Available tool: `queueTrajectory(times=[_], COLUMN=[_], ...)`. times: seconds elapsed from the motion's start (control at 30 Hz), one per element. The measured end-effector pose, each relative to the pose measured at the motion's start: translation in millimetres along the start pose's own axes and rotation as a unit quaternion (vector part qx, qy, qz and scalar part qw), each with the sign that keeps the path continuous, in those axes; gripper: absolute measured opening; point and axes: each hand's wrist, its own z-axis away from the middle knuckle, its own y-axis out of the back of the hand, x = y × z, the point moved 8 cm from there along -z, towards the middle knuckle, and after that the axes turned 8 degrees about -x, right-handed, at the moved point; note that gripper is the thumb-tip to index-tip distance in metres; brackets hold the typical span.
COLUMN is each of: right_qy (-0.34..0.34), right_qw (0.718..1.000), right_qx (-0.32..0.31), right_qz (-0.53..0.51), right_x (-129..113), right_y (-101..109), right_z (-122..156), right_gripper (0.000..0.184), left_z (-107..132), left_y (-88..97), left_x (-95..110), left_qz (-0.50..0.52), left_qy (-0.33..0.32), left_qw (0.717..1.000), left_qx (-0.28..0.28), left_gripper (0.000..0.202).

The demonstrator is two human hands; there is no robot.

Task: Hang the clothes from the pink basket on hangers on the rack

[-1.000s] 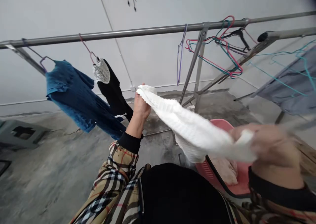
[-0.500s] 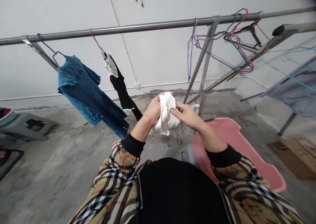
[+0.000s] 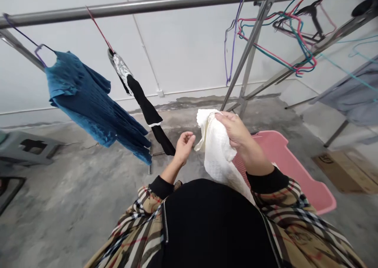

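Observation:
In the head view, my right hand [image 3: 236, 132] pinches the upper edge of a white textured garment [image 3: 218, 153] between thumb and fingers. The garment has a wavy edge and hangs down in folds toward my lap, its lower end partly hidden by my right sleeve. I cannot make out what kind of garment it is. My left hand [image 3: 185, 145] is just to the left of the cloth, fingers curled in toward the thumb, with nothing visible in them. A narrow gap lies between it and the garment's edge.
A metal rail [image 3: 177, 3] crosses ahead, carrying a blue dress [image 3: 91, 98], a black garment with white lace [image 3: 141, 96] and several bare hangers [image 3: 283, 43]. At right stand a pink basket [image 3: 307, 185] and a cardboard box [image 3: 345, 169]. A grey stool [image 3: 32, 146] stands at left.
The white garment was bunched between both hands; now it hangs unfolded from my right hand, which has risen slightly. My left hand has let go and moved lower. The rail appears closer.

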Motion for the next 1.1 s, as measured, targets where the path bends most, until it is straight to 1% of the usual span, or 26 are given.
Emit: queueTrajectory(times=[0.07,0.13,0.17,0.23,0.27,0.3,0.4,0.47,0.6,0.67,0.77,0.87,0.93,1.03,1.1], right_qy=[0.002,0.004,0.006,0.007,0.006,0.005,0.012,0.019,0.041,0.053,0.071,0.079,0.075,0.059,0.031], right_qw=[1.000,1.000,1.000,1.000,1.000,1.000,1.000,0.999,0.996,0.994,0.989,0.987,0.988,0.992,0.996], right_qx=[0.010,0.017,0.020,0.023,0.022,0.021,0.023,0.033,0.075,0.099,0.130,0.143,0.136,0.114,0.086], right_qz=[-0.006,-0.012,-0.014,-0.019,-0.020,-0.019,-0.017,-0.019,-0.020,-0.017,0.002,0.007,0.006,0.016,0.015], right_x=[-5,-8,-9,-10,-10,-11,-13,-15,-20,-21,-17,-6,7,28,47], right_y=[2,5,6,8,8,8,9,12,29,41,60,74,82,93,99], right_z=[4,8,10,13,15,16,21,24,30,33,36,38,38,40,42], right_gripper=[0.027,0.027,0.027,0.028,0.029,0.030,0.031,0.031,0.029,0.027,0.024,0.025,0.027,0.031,0.034], left_z=[9,14,13,9,5,1,-8,-10,-8,-9,-14,-22,-26,-27,-24], left_y=[-3.9,-8.7,-10.6,-13.5,-14.2,-14.7,-15.8,-16.5,-12.3,-4.8,12.4,30.0,39.7,49.1,49.7], left_x=[-29,-48,-54,-58,-58,-55,-42,-33,-20,-13,0,17,33,66,88], left_qz=[0.003,0.008,0.011,0.017,0.020,0.022,0.025,0.026,0.028,0.032,0.043,0.060,0.076,0.115,0.138], left_qy=[0.036,0.058,0.066,0.077,0.079,0.079,0.065,0.059,0.054,0.048,0.033,0.012,-0.016,-0.094,-0.144], left_qw=[0.999,0.997,0.996,0.995,0.994,0.994,0.995,0.995,0.995,0.995,0.996,0.996,0.996,0.989,0.980], left_qx=[-0.026,-0.049,-0.057,-0.067,-0.069,-0.070,-0.074,-0.078,-0.080,-0.078,-0.072,-0.065,-0.053,-0.018,0.000], left_gripper=[0.037,0.045,0.053,0.068,0.072,0.070,0.047,0.037,0.036,0.036,0.033,0.032,0.036,0.036,0.033])
